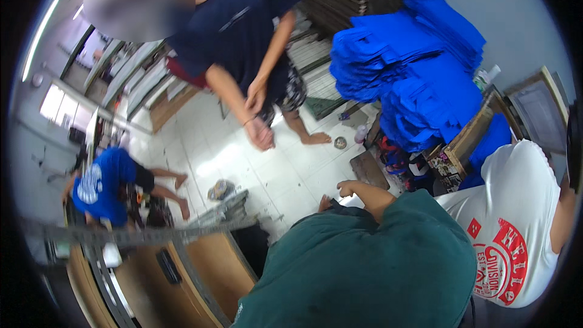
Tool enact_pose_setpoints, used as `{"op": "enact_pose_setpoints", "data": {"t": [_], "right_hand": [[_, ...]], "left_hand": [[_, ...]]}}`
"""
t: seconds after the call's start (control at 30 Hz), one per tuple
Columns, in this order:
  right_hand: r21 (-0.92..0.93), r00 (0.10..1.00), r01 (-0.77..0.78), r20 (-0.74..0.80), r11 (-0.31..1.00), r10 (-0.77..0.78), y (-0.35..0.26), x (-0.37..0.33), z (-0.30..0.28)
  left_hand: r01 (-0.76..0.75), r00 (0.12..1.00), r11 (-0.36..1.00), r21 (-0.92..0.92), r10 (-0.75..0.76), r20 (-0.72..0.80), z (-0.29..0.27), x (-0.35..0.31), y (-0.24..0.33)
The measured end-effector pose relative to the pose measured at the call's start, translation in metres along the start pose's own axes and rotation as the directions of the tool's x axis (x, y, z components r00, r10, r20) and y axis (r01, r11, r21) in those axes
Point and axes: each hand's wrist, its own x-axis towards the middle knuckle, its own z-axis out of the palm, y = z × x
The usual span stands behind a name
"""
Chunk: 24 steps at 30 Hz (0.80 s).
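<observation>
A green-shirted back [364,267] fills the near view, one hand [347,188] – likely the person's own, side unclear – loosely curled above the white tiled floor [243,158], grasping nothing, beyond it a standing person's clasped hands [258,115] and stacked blue bags [413,73].

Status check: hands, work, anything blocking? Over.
Both own hands out of view. Green-shirted person bent close ahead, hand curled, holding nothing visible. Navy-shirted person stands beyond, blue stack right.
</observation>
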Motion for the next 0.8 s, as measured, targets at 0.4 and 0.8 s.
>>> {"op": "enact_pose_setpoints", "data": {"t": [0.4, 0.8], "right_hand": [[0.635, 0.980, -0.130, -0.035, 0.761, 0.197, 0.012, -0.067, -0.086], [0.987, 0.847, 0.001, -0.088, 0.164, 0.525, -0.021, -0.052, -0.031]], "left_hand": [[-0.196, 0.913, 0.897, 0.396, 0.019, 0.408, -0.039, 0.318, 0.291], [-0.518, -0.497, 0.657, -0.548, 0.290, 0.818, 0.100, 0.044, 0.851]]}}
